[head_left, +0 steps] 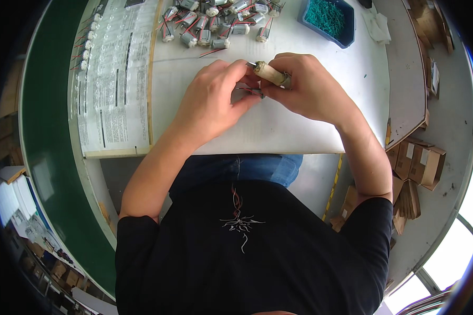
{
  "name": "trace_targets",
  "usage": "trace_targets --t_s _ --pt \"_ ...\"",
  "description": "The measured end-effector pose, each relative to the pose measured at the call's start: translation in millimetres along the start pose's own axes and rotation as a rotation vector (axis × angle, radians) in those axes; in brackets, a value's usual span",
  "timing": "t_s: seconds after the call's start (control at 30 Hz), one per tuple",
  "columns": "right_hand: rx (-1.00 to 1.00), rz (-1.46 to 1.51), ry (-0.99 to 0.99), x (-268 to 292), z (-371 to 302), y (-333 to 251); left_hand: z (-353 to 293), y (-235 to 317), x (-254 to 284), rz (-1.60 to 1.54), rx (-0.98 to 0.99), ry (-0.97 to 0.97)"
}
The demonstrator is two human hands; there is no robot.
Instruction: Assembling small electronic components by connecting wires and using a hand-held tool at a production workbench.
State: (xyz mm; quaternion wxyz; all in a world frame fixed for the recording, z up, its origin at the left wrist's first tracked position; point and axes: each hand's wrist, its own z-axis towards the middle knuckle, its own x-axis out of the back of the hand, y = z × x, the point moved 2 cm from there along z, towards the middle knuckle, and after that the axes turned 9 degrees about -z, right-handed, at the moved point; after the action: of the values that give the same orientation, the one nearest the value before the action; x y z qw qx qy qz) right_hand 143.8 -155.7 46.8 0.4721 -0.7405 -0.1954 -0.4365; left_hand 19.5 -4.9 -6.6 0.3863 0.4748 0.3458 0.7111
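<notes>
Your right hand (312,86) has its fingers closed on a stubby tan cylinder (269,74), held between thumb and index finger above the worktop (365,102). The cylinder slants, its left end near your left index fingertip. Your left hand (207,94) is curled close beside it, thumb and index finger bent toward each other. A thin red lead (249,91) shows in the gap between your two hands, just below the cylinder; you hide most of what is there, so I cannot tell what your left fingers grip, if anything.

Beyond your hands you have a pile of small silver motors (215,25) with white ends and red and black leads. At the pile's right edge, one motor (263,34) lies slightly apart. Farther right stands a blue bin (339,43) holding small green pieces (325,18), with a crumpled white cloth or tissue (377,27) beside it. To your left, printed sheets (123,100) cover the worktop, and a row of white-ended parts (86,54) with leads lines their far left side. Cardboard boxes (418,163) sit off to your right.
</notes>
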Motion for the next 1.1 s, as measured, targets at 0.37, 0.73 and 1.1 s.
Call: trace_targets --t_s 0.37,0.73,1.1 --pt "-0.021 0.004 0.024 -3.8 -1.5 0.8 -1.7 0.6 -5.8 -0.021 0.034 0.029" --pt "-0.090 -0.042 -0.066 3.9 8.0 -7.3 -1.7 -5.6 -6.2 -0.031 0.050 0.036" --pt "-0.178 0.124 -0.155 0.2 10.1 7.0 0.5 0.6 -3.3 0.006 0.043 -0.009"
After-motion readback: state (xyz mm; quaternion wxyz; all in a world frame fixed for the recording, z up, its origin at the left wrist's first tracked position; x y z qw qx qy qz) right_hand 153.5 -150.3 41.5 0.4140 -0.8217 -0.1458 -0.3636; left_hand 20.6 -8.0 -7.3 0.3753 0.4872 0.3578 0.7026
